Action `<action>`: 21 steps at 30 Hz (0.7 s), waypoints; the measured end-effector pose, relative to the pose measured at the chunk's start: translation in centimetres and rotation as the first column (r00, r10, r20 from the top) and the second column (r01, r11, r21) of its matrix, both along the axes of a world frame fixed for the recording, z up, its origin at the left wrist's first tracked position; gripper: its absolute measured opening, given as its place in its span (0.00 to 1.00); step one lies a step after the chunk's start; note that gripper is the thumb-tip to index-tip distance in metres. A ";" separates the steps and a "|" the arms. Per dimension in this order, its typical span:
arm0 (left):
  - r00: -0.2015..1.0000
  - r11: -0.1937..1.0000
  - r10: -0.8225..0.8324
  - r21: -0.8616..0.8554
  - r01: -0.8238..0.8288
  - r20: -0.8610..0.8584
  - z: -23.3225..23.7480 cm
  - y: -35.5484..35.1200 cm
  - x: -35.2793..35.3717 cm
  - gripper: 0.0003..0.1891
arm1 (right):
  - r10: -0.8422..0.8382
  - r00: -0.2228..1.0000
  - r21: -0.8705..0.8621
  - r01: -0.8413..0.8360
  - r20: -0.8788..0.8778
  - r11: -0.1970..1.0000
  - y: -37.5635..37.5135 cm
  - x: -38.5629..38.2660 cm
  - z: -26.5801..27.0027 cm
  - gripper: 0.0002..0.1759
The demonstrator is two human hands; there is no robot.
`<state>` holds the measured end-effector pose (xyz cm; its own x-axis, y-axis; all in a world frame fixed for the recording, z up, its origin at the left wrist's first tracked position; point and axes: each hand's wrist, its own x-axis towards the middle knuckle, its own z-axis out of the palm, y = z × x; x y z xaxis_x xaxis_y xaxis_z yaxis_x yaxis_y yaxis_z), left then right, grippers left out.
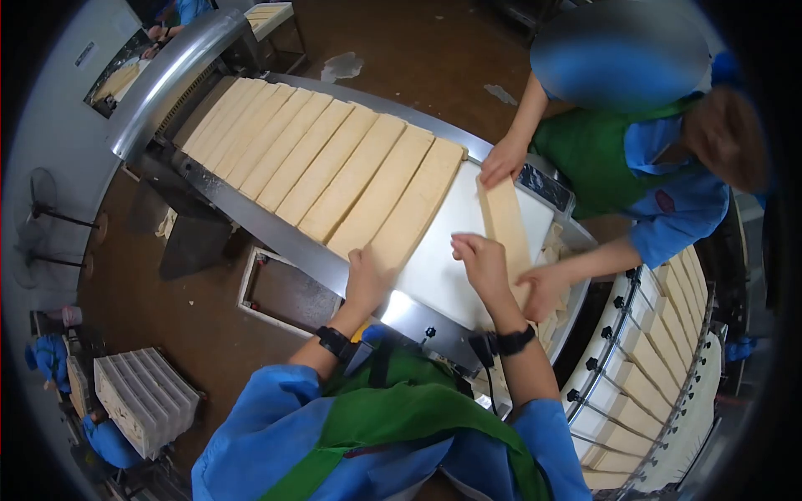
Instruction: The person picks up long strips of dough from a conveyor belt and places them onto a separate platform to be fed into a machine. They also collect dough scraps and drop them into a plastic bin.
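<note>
Dough strips (pixel 355 167) in a row on a white belt (pixel 439 259).
Left hand (pixel 365 280) touches the end strip, grip unclear; right hand (pixel 482 263) curls loosely, partly open, near a co-worker's strip (pixel 506 221) (red badge (pixel 665 200) illegible).

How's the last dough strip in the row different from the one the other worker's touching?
The row strip sits close beside its neighbour; the worker's strip is apart, over the white belt. The row strip slants one way, the worker's strip the other. Both are long, pale dough.
</note>
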<state>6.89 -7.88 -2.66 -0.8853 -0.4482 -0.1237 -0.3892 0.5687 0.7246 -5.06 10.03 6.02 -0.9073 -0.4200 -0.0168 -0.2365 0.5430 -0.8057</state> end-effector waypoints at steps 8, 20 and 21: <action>0.983 0.992 -0.121 -0.021 0.125 0.135 1.3 -0.1 -0.6 0.37 | 0.037 0.935 0.582 0.189 -0.354 0.791 -8.5 -12.0 -9.7 0.33; 0.954 0.975 -0.214 -0.021 0.223 0.208 2.4 -0.1 -1.5 0.38 | -0.275 0.960 0.654 0.237 -0.046 0.719 -8.7 -15.7 -7.5 0.42; 0.957 0.973 -0.221 -0.026 0.230 0.187 2.3 0.0 -1.6 0.38 | -0.325 0.944 0.644 0.280 -0.050 0.712 -7.4 -15.5 -7.4 0.42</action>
